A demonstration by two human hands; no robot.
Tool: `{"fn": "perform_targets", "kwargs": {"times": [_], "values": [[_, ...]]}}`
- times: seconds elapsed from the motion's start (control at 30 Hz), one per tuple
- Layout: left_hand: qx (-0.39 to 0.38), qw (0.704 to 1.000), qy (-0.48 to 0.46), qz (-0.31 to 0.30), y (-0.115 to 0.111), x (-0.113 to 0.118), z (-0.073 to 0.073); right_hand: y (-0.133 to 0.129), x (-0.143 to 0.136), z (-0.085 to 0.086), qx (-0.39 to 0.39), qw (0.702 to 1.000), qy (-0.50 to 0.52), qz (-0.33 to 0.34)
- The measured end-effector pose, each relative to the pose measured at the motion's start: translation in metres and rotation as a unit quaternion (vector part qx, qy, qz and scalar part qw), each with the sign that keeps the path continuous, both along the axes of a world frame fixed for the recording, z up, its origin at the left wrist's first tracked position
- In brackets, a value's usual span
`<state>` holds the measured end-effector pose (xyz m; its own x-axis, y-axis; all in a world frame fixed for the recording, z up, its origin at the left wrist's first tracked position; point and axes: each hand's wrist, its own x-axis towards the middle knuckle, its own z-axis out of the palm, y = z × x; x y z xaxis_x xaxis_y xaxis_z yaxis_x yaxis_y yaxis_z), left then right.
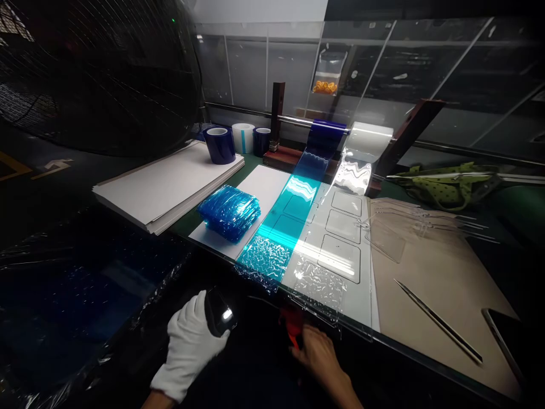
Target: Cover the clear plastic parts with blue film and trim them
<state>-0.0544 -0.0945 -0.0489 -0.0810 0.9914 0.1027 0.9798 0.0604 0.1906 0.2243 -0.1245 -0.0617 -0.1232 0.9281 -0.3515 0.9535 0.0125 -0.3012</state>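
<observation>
In the head view, my left hand (pixel 187 343), in a white glove, grips a small dark glossy panel (pixel 219 312) by its edge, below the table's front edge. A bright light reflects off the panel. My right hand (pixel 320 353), bare, is closed around a red object (pixel 293 325) beside the table edge; its kind is too dark and blurred to tell. Just above the hands, a blue film strip (pixel 293 218) and a clear film strip (pixel 349 224) run down the table to crinkled ends. Left of them sits a pile of shiny blue film pieces (pixel 230 213).
A stack of white sheets (pixel 166 179) bears a blue film roll (pixel 219 146). Behind the strips stands a roll holder (pixel 277 113). Tweezers (pixel 438 321) and a phone (pixel 504 335) lie on brown board (pixel 419 250) at right. A large fan (pixel 102 74) fills the upper left.
</observation>
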Motion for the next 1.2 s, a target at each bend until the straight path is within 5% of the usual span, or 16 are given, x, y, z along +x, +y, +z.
{"fn": "perform_targets", "kwargs": {"times": [0.13,0.23,0.3,0.37,0.4,0.47,0.53,0.57,0.63,0.9,1.1,1.2], "values": [[0.093,0.995,0.032,-0.034,-0.006,0.010,0.020,0.010,-0.008,0.008,0.010,1.000,-0.002,-0.017],[0.134,0.990,-0.019,-0.047,-0.007,0.022,0.036,0.005,-0.004,0.034,0.023,1.000,0.002,-0.021],[0.101,0.985,-0.137,-0.035,-0.006,0.031,0.046,-0.001,0.006,0.058,0.060,0.998,0.033,0.012],[-0.030,0.928,-0.370,-0.030,-0.002,0.039,0.057,-0.004,0.018,0.082,0.154,0.983,0.072,0.075],[-0.129,0.847,-0.514,-0.038,0.001,0.043,0.063,-0.005,0.023,0.093,0.214,0.967,0.084,0.105],[-0.328,0.577,-0.745,-0.061,0.009,0.052,0.074,-0.002,0.030,0.110,0.313,0.934,0.086,0.147],[-0.443,0.317,-0.837,-0.061,0.018,0.066,0.083,0.005,0.031,0.122,0.354,0.916,0.078,0.174],[-0.469,0.235,-0.849,-0.053,0.022,0.074,0.087,0.010,0.029,0.125,0.360,0.911,0.075,0.186],[-0.493,0.160,-0.854,-0.045,0.029,0.092,0.092,0.020,0.024,0.129,0.361,0.909,0.063,0.199],[-0.520,0.114,-0.842,-0.089,0.054,0.154,0.094,0.046,0.034,0.118,0.336,0.926,0.064,0.161],[-0.555,0.182,-0.809,-0.060,0.078,0.177,0.099,0.066,0.071,0.126,0.326,0.940,0.030,0.098],[-0.575,0.190,-0.794,-0.047,0.079,0.173,0.094,0.083,0.088,0.127,0.331,0.943,-0.021,0.037]]}}
